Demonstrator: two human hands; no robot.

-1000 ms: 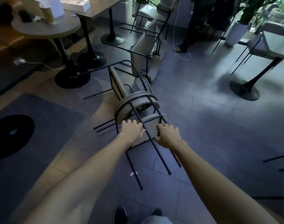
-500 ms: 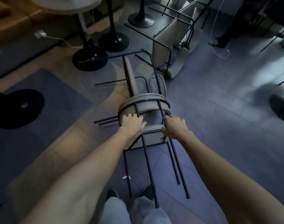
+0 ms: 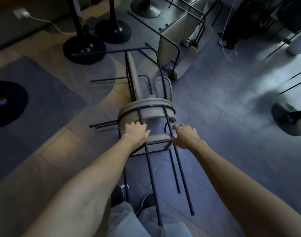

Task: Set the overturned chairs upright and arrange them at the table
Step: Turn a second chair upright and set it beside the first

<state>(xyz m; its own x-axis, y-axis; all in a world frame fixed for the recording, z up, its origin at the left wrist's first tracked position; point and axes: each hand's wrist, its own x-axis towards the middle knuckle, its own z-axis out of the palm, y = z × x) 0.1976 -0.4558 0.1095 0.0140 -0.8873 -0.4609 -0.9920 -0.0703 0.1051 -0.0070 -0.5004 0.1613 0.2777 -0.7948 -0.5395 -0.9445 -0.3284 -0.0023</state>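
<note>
A beige chair with thin black metal legs [image 3: 147, 111] lies overturned just ahead of me, its legs pointing back toward my feet. My left hand [image 3: 135, 132] grips the left side of its seat frame. On the right edge of the seat, my right hand [image 3: 184, 135] holds the frame beside a black leg. Behind it a second overturned chair [image 3: 133, 77] lies on its side. Farther back, a third overturned chair [image 3: 178, 40] rests on the floor.
Black round pedestal bases of tables [image 3: 84, 48] stand at the back left, another base [image 3: 290, 120] at the right and a flat black disc [image 3: 6, 103] at the left. A white cable [image 3: 48, 24] runs along the floor. A person's legs [image 3: 232, 28] stand at the back right.
The near chair has come toward me, its legs now reaching past my feet. My view has tilted down and closer. Both hands have stayed on its seat.
</note>
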